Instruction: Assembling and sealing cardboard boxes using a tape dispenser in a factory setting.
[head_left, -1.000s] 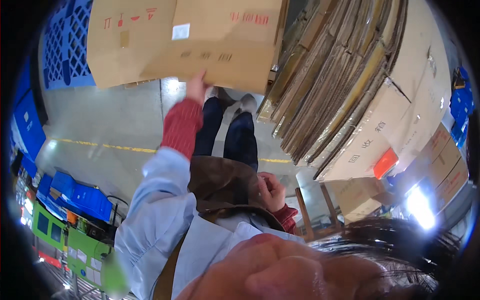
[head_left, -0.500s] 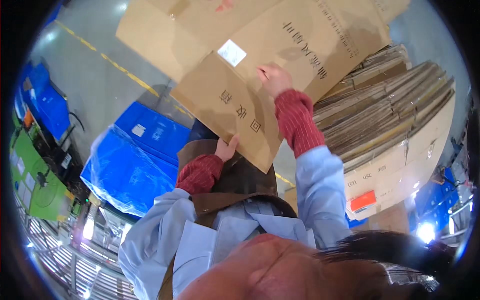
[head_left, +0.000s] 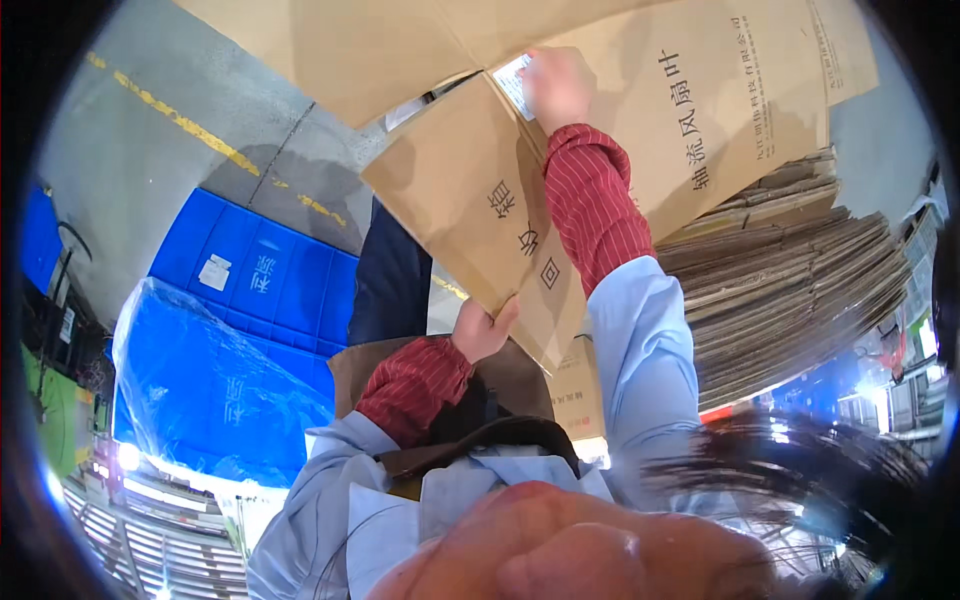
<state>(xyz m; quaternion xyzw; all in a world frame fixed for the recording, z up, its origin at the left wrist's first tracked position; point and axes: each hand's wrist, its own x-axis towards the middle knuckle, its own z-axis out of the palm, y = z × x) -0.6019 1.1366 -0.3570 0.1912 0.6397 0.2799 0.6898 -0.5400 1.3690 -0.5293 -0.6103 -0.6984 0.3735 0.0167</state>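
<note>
Flat cardboard box (head_left: 470, 200) is held up in front of the chest, long axis running from low near the body up and away, tilted. Left hand (head_left: 483, 328) grips its near bottom edge, fingers clenched on the board. Right hand (head_left: 556, 85) is pressed flat by a white label (head_left: 512, 82) at the far upper end. 2 hands, opposite ends; left is nearer. Stacked flat cartons (head_left: 790, 280) to the right, blue crates (head_left: 260, 290) left.
</note>
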